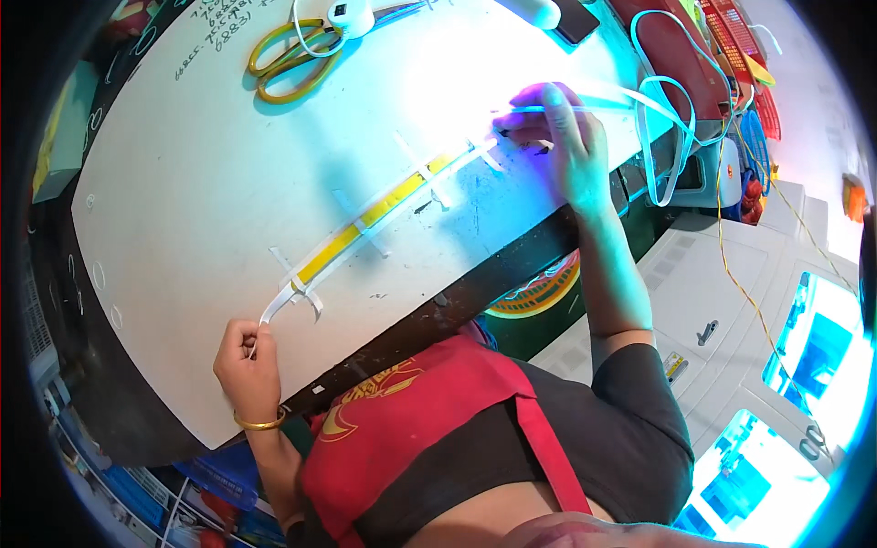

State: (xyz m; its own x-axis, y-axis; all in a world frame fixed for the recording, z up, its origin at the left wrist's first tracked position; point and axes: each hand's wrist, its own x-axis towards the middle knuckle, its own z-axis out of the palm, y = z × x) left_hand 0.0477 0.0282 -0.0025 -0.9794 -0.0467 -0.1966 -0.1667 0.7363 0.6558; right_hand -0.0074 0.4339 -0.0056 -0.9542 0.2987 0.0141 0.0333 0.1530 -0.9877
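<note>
A narrow yellow strip [375, 210] lies slantwise on the white tabletop, with white bands along it and several short pale cross pieces over it. At its near left end, my left hand [248, 367] is closed in a pinch on the tail of the white band [277, 305]. Beyond the far right end, my right hand [574, 146] pinches a pale strap [594, 110] between thumb and fingers. That strap runs right toward a loose coil. Strong blue-white glare washes out the strap near my fingertips, and small dark spots beneath them are unclear.
Scissors with yellow handles [279, 68] lie at the far side, near a white tape measure [349, 16]. A dark phone-like slab [574, 18] rests at the back. The coiled pale strap [676, 151] hangs over the right edge, above a grey cabinet [703, 274].
</note>
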